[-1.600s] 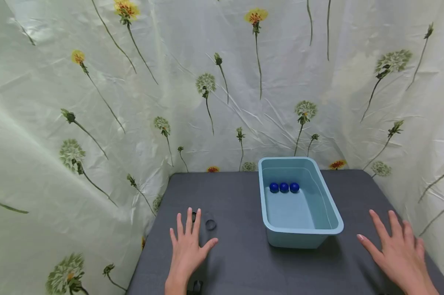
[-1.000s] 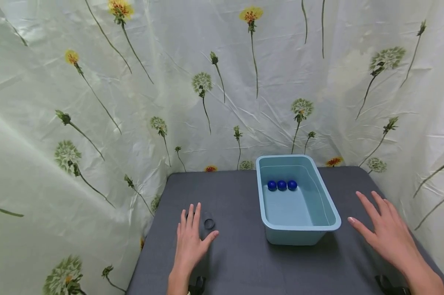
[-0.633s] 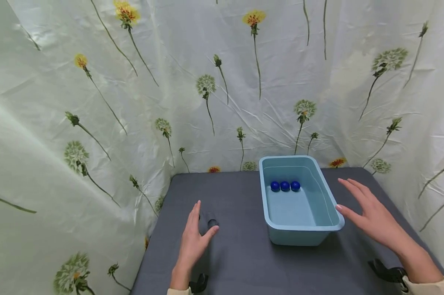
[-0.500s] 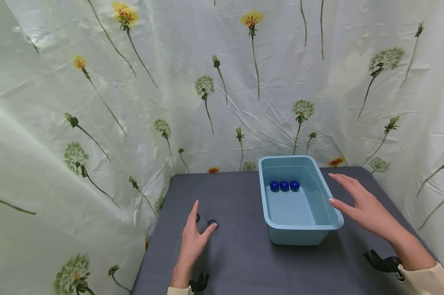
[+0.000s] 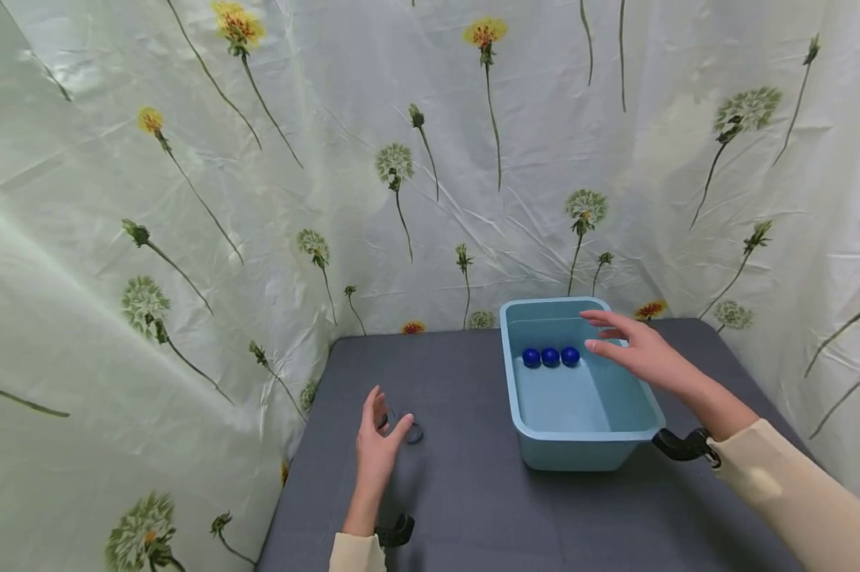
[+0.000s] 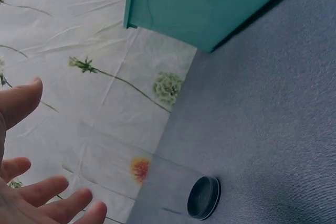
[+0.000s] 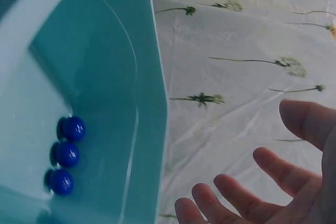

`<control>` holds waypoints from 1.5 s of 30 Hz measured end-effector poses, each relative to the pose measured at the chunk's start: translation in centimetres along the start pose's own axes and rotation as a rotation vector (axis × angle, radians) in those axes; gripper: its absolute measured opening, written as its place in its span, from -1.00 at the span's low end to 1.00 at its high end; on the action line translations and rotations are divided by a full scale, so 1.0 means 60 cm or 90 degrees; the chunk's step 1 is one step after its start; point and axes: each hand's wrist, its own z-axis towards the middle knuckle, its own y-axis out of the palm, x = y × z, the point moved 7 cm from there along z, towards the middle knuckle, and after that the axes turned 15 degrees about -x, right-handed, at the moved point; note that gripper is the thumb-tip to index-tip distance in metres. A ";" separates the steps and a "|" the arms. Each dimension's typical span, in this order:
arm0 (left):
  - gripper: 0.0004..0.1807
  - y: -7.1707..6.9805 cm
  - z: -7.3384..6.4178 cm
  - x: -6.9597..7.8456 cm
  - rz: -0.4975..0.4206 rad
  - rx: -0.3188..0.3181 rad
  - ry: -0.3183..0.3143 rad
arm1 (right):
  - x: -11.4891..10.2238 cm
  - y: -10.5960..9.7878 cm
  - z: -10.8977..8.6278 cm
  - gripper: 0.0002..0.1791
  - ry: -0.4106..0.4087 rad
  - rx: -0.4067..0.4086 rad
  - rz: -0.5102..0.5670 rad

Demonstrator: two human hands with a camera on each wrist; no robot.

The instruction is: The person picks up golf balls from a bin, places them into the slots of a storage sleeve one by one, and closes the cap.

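A clear tube (image 6: 168,182) with a black round end (image 6: 203,198) stands on the dark table; in the head view its dark ring (image 5: 414,434) shows just right of my left thumb. My left hand (image 5: 377,451) is beside it, fingers and thumb spread in a loose curve and holding nothing. Something small and black (image 5: 383,421) shows partly behind those fingers. My right hand (image 5: 640,353) hovers over the right side of the light blue bin (image 5: 572,436), fingers apart and grasping nothing. Three dark blue balls (image 7: 66,155) lie in a row on the bin's floor.
The bin stands on the right half of the grey table (image 5: 465,508). A flower-printed sheet (image 5: 430,159) hangs behind and along both sides. Black wrist mounts (image 5: 683,445) stick out below both forearms.
My right hand has moved left and forward, from beside the bin to over its right rim. My left hand has turned sideways and its fingers have bent beside the tube. Bin and balls stay put.
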 end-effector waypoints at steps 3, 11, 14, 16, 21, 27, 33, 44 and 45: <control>-0.09 0.002 0.017 -0.006 -0.019 -0.008 0.001 | 0.008 -0.003 0.036 -0.29 -0.005 -0.017 0.076; -0.18 0.013 0.041 -0.039 -0.075 -0.042 0.014 | 0.057 0.013 0.115 -0.27 0.050 -0.038 0.286; -0.27 0.018 0.038 -0.050 -0.070 -0.056 0.008 | 0.085 0.026 0.135 -0.28 0.087 -0.039 0.319; -0.33 0.022 0.036 -0.058 -0.053 -0.067 0.001 | 0.105 0.034 0.147 -0.31 0.112 -0.032 0.340; -0.42 0.031 0.038 -0.074 -0.001 -0.087 -0.015 | 0.145 0.054 0.171 -0.34 0.175 -0.007 0.393; -0.47 0.039 0.045 -0.083 0.023 -0.101 -0.025 | 0.178 0.061 0.176 -0.30 0.288 0.004 0.405; -0.46 0.044 0.043 -0.085 0.039 -0.101 -0.034 | 0.219 0.063 0.182 -0.28 0.355 0.032 0.370; -0.43 0.042 0.039 -0.094 0.048 -0.123 -0.037 | 0.220 0.067 0.202 -0.23 0.359 0.028 0.356; -0.43 0.043 0.041 -0.093 0.051 -0.126 -0.036 | 0.223 0.066 0.204 -0.23 0.358 0.015 0.352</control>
